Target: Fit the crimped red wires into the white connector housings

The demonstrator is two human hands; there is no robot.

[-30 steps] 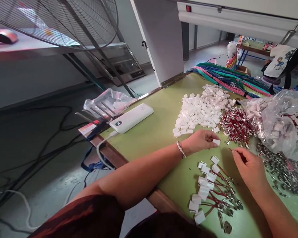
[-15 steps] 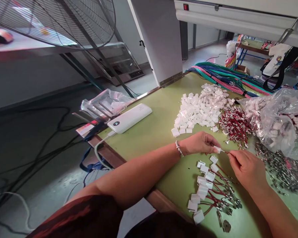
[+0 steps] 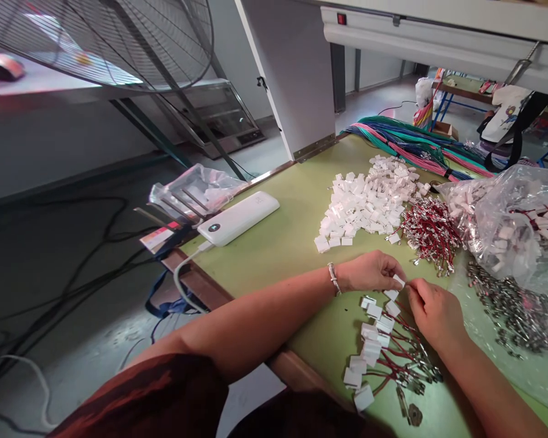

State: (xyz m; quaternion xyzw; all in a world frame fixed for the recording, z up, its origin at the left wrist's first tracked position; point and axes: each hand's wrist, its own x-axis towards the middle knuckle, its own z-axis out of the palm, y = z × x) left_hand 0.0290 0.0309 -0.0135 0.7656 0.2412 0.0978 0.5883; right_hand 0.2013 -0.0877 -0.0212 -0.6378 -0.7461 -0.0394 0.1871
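Between the thumb and fingers of my left hand (image 3: 375, 271) is a small white plastic connector housing (image 3: 398, 281). My right hand (image 3: 433, 310) is closed in a pinch right beside it; in this frame its fingers mostly hide the thin wire lead they grip. Just below both hands lies a row of white housings with short red wires (image 3: 371, 351), their metal terminals pointing right. Beyond my left hand spreads a heap of loose white housings (image 3: 365, 201). A pile of short red wires with metal ends (image 3: 432, 228) sits to its right.
A clear plastic bag of white parts (image 3: 506, 225) stands at the right, above a pile of dark metal terminals (image 3: 516, 310). Bundled coloured wires (image 3: 411, 143) lie along the back. A white power bank (image 3: 240, 219) with a cable rests at the left edge.
Both hands have shifted slightly down, toward the row of wired housings. My right hand has moved left, closer to my left hand, and the wire between them is now mostly hidden.
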